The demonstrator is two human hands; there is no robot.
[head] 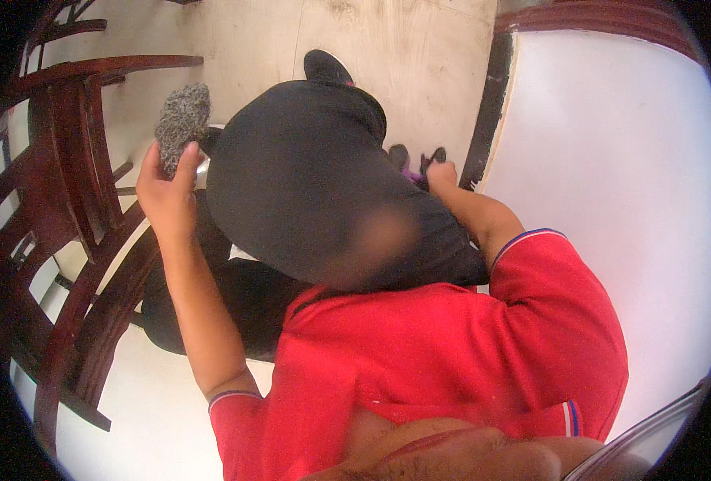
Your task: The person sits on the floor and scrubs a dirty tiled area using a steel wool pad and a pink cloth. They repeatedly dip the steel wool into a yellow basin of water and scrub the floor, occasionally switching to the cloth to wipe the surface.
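Observation:
A grey, fuzzy scouring pad or brush head (184, 117) is held upright between the thumb and fingers of my left hand (172, 186), left of my raised knee. My right hand (442, 174) is low on the other side of the knee, close to the wall. Its fingers are curled at a small black and purple thing (415, 171), partly hidden by my leg; whether they grip it I cannot tell. Behind my left fingers, a shiny round thing shows in part, its kind unclear.
Dark reddish wooden chairs (70, 162) stand along the left. A white wall (607, 150) with a dark baseboard (488, 114) rises at the right. Pale, smudged floor (415, 60) lies ahead, with my black shoe (328, 66) on it.

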